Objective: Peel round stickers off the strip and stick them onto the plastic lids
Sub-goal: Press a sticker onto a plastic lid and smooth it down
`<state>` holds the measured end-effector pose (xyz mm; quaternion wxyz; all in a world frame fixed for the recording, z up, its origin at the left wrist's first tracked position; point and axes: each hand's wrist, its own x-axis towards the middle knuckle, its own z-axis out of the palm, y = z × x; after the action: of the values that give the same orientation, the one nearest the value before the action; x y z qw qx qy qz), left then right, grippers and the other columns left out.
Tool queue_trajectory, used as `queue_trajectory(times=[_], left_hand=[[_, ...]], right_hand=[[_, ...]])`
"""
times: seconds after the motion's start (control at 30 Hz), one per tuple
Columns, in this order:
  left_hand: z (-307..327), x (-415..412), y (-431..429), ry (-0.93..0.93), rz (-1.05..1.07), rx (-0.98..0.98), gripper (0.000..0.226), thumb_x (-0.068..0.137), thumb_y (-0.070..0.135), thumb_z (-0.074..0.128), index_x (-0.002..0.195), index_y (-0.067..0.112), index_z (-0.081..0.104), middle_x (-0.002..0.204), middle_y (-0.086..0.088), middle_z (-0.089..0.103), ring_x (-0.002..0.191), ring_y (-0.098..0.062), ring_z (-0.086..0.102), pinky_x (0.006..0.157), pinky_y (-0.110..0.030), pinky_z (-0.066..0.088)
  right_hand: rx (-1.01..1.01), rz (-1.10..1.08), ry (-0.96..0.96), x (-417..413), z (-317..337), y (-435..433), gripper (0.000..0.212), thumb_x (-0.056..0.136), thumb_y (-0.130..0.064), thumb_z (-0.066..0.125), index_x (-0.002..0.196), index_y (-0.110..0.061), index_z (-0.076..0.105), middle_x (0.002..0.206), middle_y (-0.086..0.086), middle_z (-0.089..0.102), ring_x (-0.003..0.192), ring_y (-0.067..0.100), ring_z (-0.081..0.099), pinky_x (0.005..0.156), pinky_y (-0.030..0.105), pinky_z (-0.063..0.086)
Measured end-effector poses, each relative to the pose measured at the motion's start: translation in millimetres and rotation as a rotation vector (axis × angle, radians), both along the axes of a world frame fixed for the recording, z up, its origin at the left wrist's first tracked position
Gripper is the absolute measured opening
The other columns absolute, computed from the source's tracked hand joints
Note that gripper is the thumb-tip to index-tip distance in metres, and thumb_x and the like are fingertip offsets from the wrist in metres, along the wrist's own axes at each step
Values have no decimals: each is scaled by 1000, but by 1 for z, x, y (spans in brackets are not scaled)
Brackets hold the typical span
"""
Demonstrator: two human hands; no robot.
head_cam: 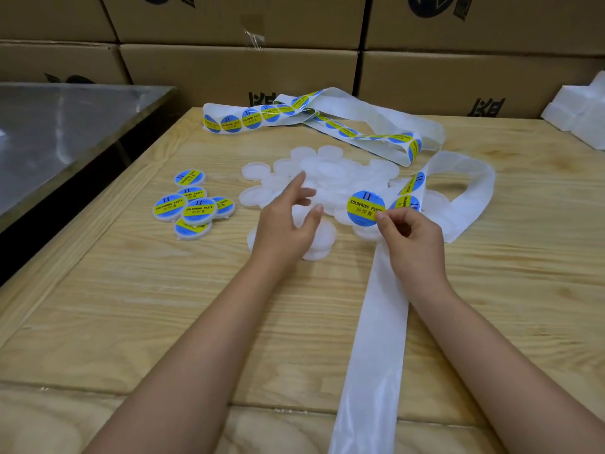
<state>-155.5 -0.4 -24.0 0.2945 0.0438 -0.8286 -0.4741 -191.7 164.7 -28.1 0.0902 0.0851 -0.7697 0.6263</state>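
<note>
My right hand (411, 235) pinches the lower right edge of a round blue-and-yellow sticker (365, 208), held up off the white backing strip (376, 339). My left hand (288, 221) hovers with fingers spread over a heap of plain translucent plastic lids (330, 178), holding nothing. Several lids with stickers on them (193, 204) lie in a small cluster at the left. The strip loops toward the back of the table, where more stickers (252, 118) still sit on it.
A wooden table (163, 306) bears everything. Stacked cardboard boxes (239, 70) form a wall behind it. A metal table (59, 132) stands at the left, across a dark gap. White foam pieces (579, 109) lie at the back right.
</note>
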Motion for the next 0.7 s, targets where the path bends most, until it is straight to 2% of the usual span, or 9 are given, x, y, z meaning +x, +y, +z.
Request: queue_trajectory(times=[0.07,0.13,0.2,0.27,0.33,0.43,0.53,0.63,0.7], left_hand=[[-1,1,-13,-83,29,-262,55,77,41,66,124,14,55,106,4,63,98,-15,57,94,-38,40],[-2,3,-20,-172,29,-474,63,66,59,60,117,21,57,107,8,59,101,-14,53,96,-36,31],[-5,2,-22,-246,-16,-603,66,64,64,64,116,24,57,112,8,56,107,-14,49,96,-33,25],[-9,-1,-22,-286,-41,-629,61,68,58,69,118,25,56,115,8,56,111,-14,48,97,-31,22],[-11,-2,-23,-265,-52,-595,56,70,52,71,116,24,57,113,9,59,109,-14,50,97,-30,23],[-9,-1,-21,-153,-53,-533,51,68,57,64,107,23,63,103,10,64,98,-11,55,95,-30,28],[-2,1,-16,-132,-143,-192,38,69,53,66,95,25,67,88,16,64,82,-5,60,81,-19,41],[4,2,-11,-238,-335,119,22,74,38,73,89,22,69,82,9,70,74,-14,67,72,-26,52],[6,3,-9,-247,-455,261,18,80,34,68,87,17,70,77,5,71,71,-19,70,70,-26,54]], right_hand=[[7,15,-13,-1,-2,-1,12,89,-17,62,77,-16,62,66,-8,55,58,0,45,58,9,37],[14,18,-7,0,-3,-2,11,89,-16,62,78,-16,62,70,-6,57,63,4,48,60,10,38],[21,13,6,-1,-4,-2,9,89,-16,62,80,-15,63,74,-3,59,68,7,50,63,11,40],[16,14,7,-1,-4,-1,8,89,-16,61,82,-13,63,76,-2,60,71,10,52,65,12,40],[8,25,8,-2,-4,-2,8,90,-16,61,82,-14,63,77,-3,60,72,11,52,65,12,41],[-22,48,35,0,-3,-3,10,90,-14,61,81,-18,61,77,-6,59,72,10,52,65,12,41],[-73,124,83,4,1,-3,18,89,-7,60,96,-23,58,87,-6,60,71,7,50,67,18,44],[-121,270,83,7,2,-6,41,87,0,61,118,-24,47,104,0,63,70,6,52,69,21,45],[-158,333,49,8,2,-9,45,87,2,60,121,-24,44,103,4,63,69,4,54,70,19,46]])
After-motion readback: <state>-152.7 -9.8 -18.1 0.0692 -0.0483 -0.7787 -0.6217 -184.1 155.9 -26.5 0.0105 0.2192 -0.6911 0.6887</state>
